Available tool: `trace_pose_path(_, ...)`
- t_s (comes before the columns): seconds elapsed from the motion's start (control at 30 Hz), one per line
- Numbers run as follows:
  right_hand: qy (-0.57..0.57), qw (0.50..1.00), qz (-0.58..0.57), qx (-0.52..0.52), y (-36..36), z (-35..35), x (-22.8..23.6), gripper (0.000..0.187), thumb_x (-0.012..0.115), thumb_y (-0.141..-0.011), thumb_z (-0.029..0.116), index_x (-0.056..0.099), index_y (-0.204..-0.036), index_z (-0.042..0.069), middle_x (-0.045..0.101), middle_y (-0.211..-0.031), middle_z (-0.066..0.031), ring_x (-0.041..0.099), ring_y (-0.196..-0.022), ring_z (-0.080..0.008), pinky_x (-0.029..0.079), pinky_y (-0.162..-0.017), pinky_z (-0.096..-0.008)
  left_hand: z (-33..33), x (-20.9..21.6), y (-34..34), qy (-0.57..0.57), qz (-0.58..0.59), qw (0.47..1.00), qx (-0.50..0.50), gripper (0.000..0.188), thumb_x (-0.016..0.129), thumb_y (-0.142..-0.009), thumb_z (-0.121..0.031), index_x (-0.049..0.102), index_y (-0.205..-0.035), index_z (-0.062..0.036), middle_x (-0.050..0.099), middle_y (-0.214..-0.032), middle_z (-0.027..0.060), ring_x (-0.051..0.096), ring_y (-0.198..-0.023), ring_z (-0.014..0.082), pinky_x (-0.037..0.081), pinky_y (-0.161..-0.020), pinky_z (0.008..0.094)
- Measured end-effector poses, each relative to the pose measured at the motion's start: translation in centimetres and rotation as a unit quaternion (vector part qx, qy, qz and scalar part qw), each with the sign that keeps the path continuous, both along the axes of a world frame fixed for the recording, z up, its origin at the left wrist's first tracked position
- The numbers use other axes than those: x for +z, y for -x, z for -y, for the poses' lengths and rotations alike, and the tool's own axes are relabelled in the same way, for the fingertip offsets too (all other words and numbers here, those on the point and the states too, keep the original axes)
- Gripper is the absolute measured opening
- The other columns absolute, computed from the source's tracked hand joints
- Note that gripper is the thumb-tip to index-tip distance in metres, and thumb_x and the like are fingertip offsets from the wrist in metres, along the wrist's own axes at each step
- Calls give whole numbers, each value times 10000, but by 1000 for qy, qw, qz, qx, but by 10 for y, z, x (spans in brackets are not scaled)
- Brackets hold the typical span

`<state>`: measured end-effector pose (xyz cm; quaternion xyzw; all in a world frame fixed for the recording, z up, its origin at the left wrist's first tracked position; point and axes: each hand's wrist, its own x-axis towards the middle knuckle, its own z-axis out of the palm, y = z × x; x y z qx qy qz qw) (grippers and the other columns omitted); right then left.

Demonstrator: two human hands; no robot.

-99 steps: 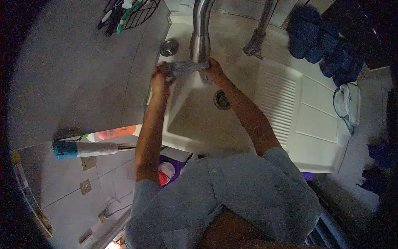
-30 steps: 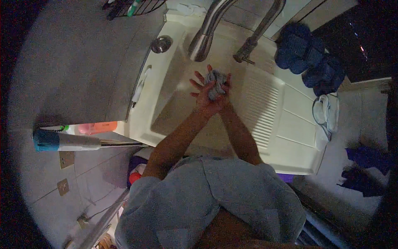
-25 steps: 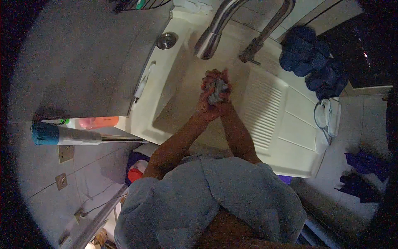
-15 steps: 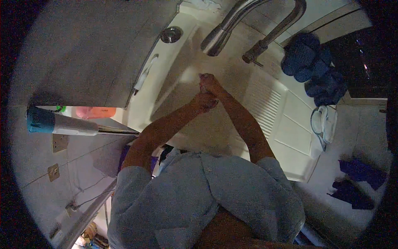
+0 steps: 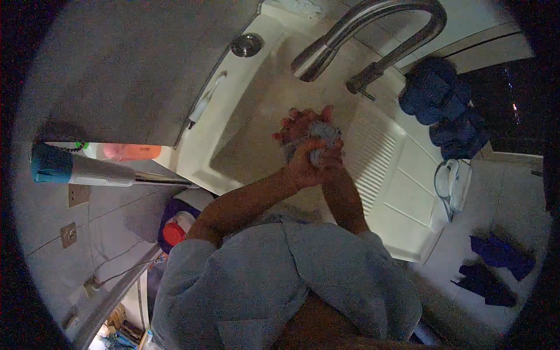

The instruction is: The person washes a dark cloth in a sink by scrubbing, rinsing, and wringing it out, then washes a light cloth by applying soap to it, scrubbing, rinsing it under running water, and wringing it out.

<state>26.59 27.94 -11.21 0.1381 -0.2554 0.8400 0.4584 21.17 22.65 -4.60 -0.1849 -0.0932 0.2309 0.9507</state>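
Note:
Both hands are together over the cream sink basin [image 5: 248, 131], below the faucet [image 5: 315, 61]. My right hand [image 5: 297, 123] is turned palm up, its fingers spread and its thumb out to the right. A crumpled, pale grey-blue thing [image 5: 324, 132] lies against its palm; whether it is a cloth, a scrubber or lather I cannot tell. My left hand [image 5: 306, 165] is closed round the heel of the right hand and the lower part of that thing. The fingers overlap there, so part of the grip is hidden.
Right of the basin is a ribbed drainboard [image 5: 379, 157]. Dark blue bundled cloth [image 5: 434, 90] and white-and-blue slippers or similar items [image 5: 452, 184] lie beyond it. A teal-and-white handled tool [image 5: 81, 169] juts in at left, above a red-lidded container [image 5: 174, 232].
My hands were clasped tighter, farther up and left. They have moved down and right, the right hand has opened palm up, and the pale thing shows. The view has shifted slightly.

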Motion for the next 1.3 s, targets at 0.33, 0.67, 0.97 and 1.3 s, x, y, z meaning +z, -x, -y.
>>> trace_pose_path(0.33, 101, 983, 138, 69, 17, 19, 18, 465, 480, -672, 401, 414, -1020, 101, 360, -1075, -84, 355, -964, -224, 281, -786, -415, -24, 6, 25, -20, 38, 993, 112, 309, 494, -650, -156, 390, -907, -19, 394, -690, 16, 415, -572, 100, 350, -498, 237)
trace_pose_path(0.67, -66, 611, 757, -223, -32, 4, 20, 352, 464, -721, 268, 418, -966, 19, 460, -957, -93, 470, -802, -197, 400, -639, -309, -25, -14, 62, -89, -370, 925, -12, 219, 487, -662, -140, 446, -835, -12, 500, -733, 84, 495, -682, 176, 414, -560, 329)
trace_pose_path(0.97, 36, 858, 502, -104, -39, 22, 40, 500, 468, -709, 330, 291, -1102, 75, 371, -1077, -101, 389, -963, -222, 369, -759, -310, -29, -46, 55, -74, -485, 855, 169, 178, 484, -688, -137, 443, -809, -13, 460, -772, 112, 485, -702, 184, 448, -547, 275)
trace_pose_path(1.3, 111, 971, -211, 7, 22, 8, 88, 346, 480, -717, 206, 335, -1005, 79, 414, -937, -122, 434, -850, -202, 382, -675, -358, 15, 32, 15, -18, -96, 990, 99, 360, 505, -649, -135, 390, -960, 3, 448, -763, 59, 435, -606, 111, 394, -514, 223)
